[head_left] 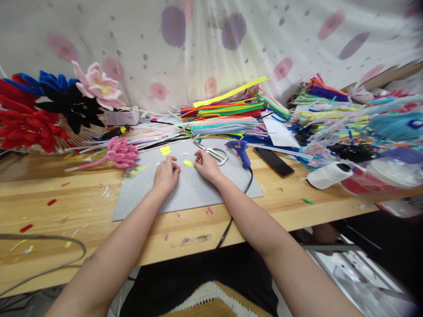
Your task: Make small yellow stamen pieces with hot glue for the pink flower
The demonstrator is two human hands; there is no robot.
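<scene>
1. Left hand [167, 174] rests on the grey mat [198, 193]. Its fingers [174, 164] are curled in with tips down on the mat — too small to tell whether they pinch anything.
2. Right hand [207, 166] is also on the mat, just right of the left hand. Its fingers [199, 158] are bent, tips at the edge of a yellow scrap [188, 163]. Real grip or only a touch — cannot tell.
3. Yellow scrap lies on the mat between the two hands, nearer the right one.
4. Scissors [213, 152] lie on the mat just behind the right hand. A blue glue gun [240, 150] stands beside them at the mat's far right corner. Its black cord [248, 180] runs off the front edge of the desk [82, 198].
5. Dark phone [273, 161] lies flat on the desk, right of the glue gun.
6. Pink flower [119, 153] lies at the mat's far left corner, with another yellow bit [165, 150] on the mat near it.
7. Stack of pipe cleaners [228, 116] in many colours sits behind the mat. Finished flowers [66, 105] in red, black, blue and pink are at far left.
8. Coloured snippets are scattered over the desk.
</scene>
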